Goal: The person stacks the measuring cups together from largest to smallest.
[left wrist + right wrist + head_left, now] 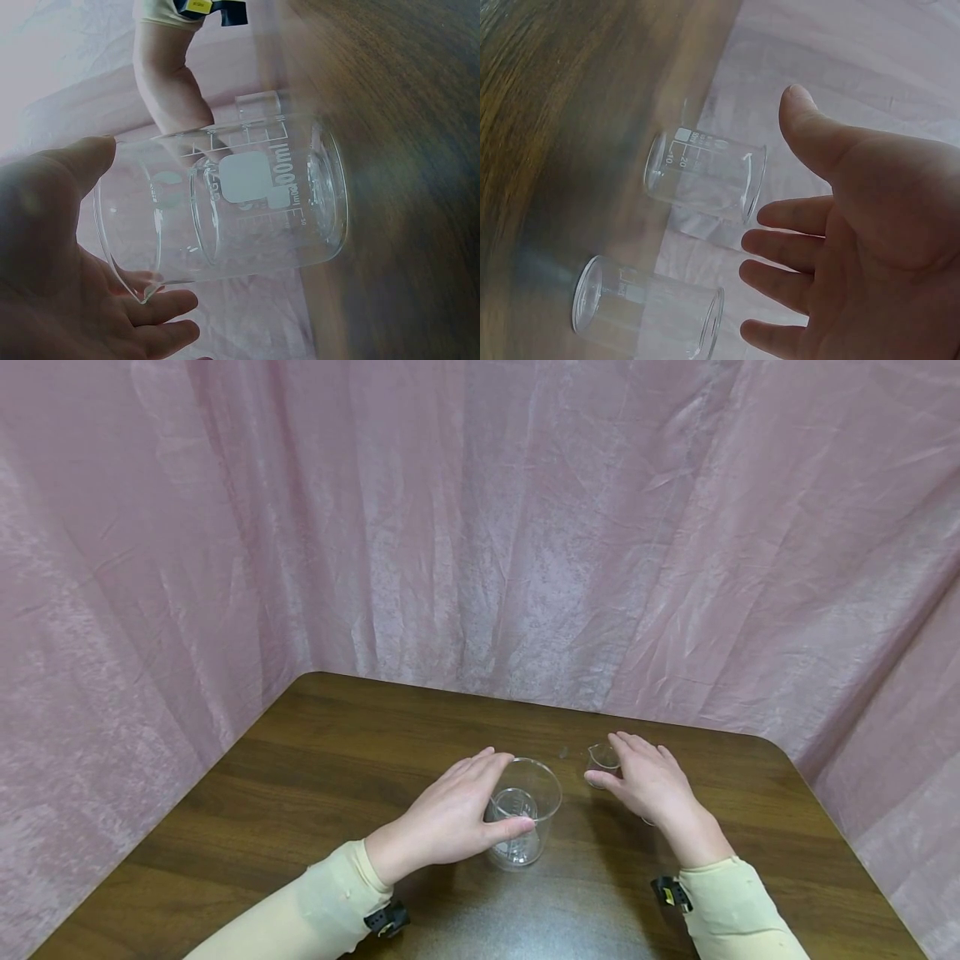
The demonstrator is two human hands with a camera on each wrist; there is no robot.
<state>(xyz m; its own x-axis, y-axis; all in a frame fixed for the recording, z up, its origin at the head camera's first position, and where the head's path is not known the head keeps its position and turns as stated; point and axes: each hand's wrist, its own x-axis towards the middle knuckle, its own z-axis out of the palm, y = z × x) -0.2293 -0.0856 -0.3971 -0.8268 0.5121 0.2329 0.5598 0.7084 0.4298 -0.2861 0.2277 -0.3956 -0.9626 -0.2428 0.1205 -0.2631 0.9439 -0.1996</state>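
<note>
A large clear glass beaker (551, 814) with white volume marks stands on the table. A smaller glass beaker (202, 225) appears nested inside it. My left hand (450, 814) is spread around the large beaker's rim, thumb on the near side and fingers on the far left, all fairly straight. Whether they press on the glass is hard to tell. My right hand (648, 781) hovers by a small beaker (705, 176) marked 10 and 20, its fingers extended and holding nothing. Another small beaker (649, 307) stands beside that one, mostly hidden by the hand in the head view.
The brown wooden table (300, 760) has rounded far corners. Pink velvety curtains (525, 527) hang behind it and at both sides. Some light reflects off the near tabletop.
</note>
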